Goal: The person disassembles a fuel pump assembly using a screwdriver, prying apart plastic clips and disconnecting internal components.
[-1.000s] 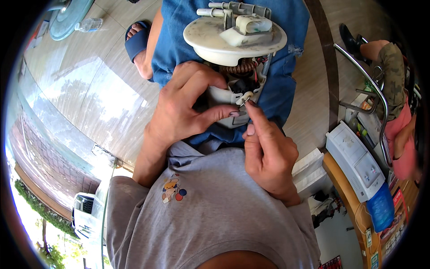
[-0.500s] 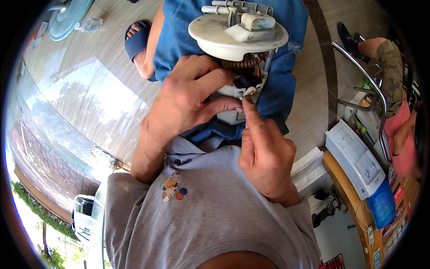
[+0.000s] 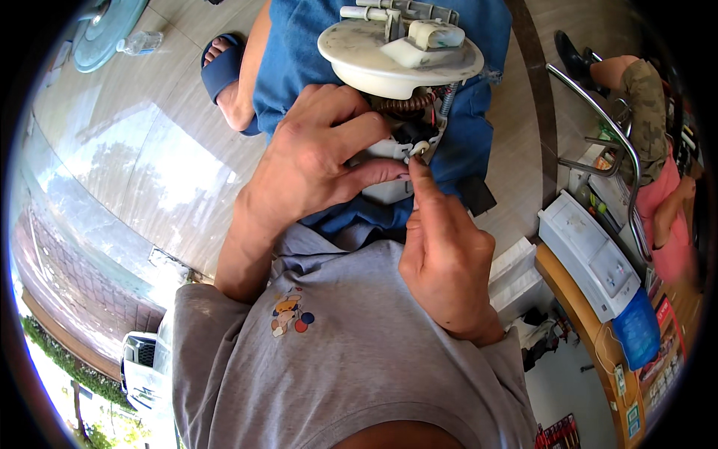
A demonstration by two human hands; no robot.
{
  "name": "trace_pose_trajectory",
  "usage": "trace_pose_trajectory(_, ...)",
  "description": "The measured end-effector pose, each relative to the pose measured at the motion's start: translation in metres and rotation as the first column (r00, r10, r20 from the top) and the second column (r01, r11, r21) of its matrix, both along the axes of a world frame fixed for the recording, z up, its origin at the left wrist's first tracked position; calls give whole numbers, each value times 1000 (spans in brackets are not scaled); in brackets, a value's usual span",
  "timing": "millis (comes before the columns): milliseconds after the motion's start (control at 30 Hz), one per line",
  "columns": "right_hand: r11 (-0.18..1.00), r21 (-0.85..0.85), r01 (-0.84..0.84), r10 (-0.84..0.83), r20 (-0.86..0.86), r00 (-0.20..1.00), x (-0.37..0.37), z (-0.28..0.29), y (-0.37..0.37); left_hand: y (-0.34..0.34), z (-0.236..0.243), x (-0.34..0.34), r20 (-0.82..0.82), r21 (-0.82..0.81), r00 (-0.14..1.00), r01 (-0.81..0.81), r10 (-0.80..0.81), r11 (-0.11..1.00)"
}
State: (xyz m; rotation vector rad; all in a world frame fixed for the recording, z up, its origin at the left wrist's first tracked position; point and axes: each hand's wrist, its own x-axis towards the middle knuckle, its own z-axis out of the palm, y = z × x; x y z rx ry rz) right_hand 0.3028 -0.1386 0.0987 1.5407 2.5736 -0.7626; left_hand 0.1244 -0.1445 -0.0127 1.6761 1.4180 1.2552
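A fuel pump module [image 3: 400, 56] rests on my lap over blue jeans, its dirty off-white round flange at the far end. Under the flange show a brown corrugated hose [image 3: 407, 103], a spring rod, a red wire and a black part. My left hand [image 3: 318, 153] grips the pale lower body [image 3: 389, 191] from the left, thumb along its near side. My right hand [image 3: 445, 254] reaches in from the right, its index fingertip against a small cream round fitting [image 3: 420, 148]. Its other fingers are curled, and whatever they hold is hidden.
A sandalled foot [image 3: 224, 71] stands on the tiled floor, with a plastic bottle [image 3: 140, 43] beyond. At right are a chrome chair frame [image 3: 636, 161], a seated person in camouflage shorts [image 3: 645, 112], and a wooden counter [image 3: 568, 292] bearing a white drawer unit [image 3: 591, 254].
The view has shifted slightly. My right index fingertip stays at the small fitting with little movement, and my left hand keeps its hold on the module.
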Motion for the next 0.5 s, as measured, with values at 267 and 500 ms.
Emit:
trace_pose_trajectory(267, 996, 77, -33, 36, -41, 998, 7, -10, -4, 0, -5, 4, 33, 0, 999, -2, 2, 1000)
trace_pose_trajectory(500, 999, 39, 26, -24, -47, 999, 3, -7, -6, 0, -7, 8, 50, 39, 999, -21, 19, 999)
